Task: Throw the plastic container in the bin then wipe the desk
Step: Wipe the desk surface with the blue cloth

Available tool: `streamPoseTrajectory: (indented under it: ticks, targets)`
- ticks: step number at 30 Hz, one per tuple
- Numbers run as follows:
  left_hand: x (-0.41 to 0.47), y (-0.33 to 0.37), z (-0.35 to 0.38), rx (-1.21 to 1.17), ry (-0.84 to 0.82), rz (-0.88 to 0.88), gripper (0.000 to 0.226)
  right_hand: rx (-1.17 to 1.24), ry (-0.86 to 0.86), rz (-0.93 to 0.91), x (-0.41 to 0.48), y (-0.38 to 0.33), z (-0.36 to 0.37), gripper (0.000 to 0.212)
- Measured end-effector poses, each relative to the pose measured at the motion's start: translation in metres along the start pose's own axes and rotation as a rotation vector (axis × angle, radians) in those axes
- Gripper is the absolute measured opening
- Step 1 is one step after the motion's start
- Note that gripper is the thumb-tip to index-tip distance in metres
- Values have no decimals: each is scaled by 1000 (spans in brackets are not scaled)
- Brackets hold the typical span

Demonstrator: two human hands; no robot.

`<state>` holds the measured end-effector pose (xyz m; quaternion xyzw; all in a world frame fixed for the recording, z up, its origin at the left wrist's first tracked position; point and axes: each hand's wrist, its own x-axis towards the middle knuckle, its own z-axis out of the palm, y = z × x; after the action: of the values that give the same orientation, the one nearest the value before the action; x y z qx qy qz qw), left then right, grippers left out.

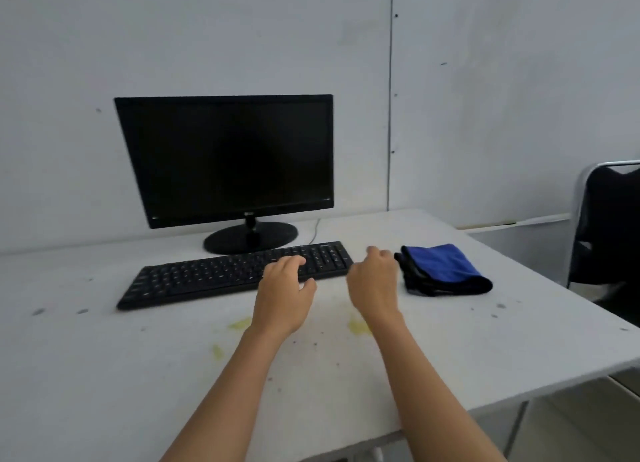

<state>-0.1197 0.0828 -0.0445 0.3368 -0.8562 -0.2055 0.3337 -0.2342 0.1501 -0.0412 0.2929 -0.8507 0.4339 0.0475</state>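
A folded blue and black cloth [445, 268] lies on the white desk [104, 375], right of the keyboard. My right hand [375, 283] hovers just left of the cloth, fingers loosely curled and empty, close to its edge. My left hand [285, 293] is over the right end of the black keyboard [207, 276], fingers apart, holding nothing. Yellow stains [358, 326] mark the desk near my wrists, with another stain [240, 323] and dark specks around them. No plastic container or bin is in view.
A black monitor [228, 160] on a round stand sits behind the keyboard against the grey wall. A black chair with a metal frame [606, 233] stands past the desk's right edge. The desk's front right corner falls off near my right forearm.
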Motion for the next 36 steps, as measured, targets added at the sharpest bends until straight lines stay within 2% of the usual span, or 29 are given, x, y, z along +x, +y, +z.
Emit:
streamPoseTrajectory:
  ticks: [3,6,9,11,14,17,21,24,26,28,29,32,36]
  targets:
    - [15,7,17,36,-126,-11,42,-363,-6,178,47,43,-7,38]
    - [22,8,23,44,-194,-16,39,-480,-99,323,76,74,-4,51]
    - [25,0,16,71,-218,-33,37,-663,-88,292,88,85,-6,39]
    - [24,-13,3,61,-192,-78,37,-661,-89,277,93,81,-11,31]
    - [16,-41,-20,87,-139,-165,37,-428,7,331,99,63,-19,30]
    - [2,-78,-43,173,-126,-273,40,-246,119,178,78,21,-18,32]
    - [-22,-117,-73,295,-157,-405,48,-219,37,-113,23,-42,9,30]
    - [-37,-135,-85,439,-239,-469,54,-354,-186,-273,-14,-61,43,30]
    - [-45,-142,-86,483,-280,-481,56,-434,-411,-344,-29,-58,60,42]
    - [-48,-145,-84,489,-280,-475,58,-396,-611,-330,-33,-52,65,60]
    - [-49,-146,-83,487,-278,-470,58,-338,-660,-297,-32,-50,66,60]
    - [-49,-149,-83,468,-269,-462,57,-324,-645,-291,-32,-54,76,46]
    - [-47,-152,-85,446,-245,-460,53,-423,-613,-511,-72,-80,98,50]
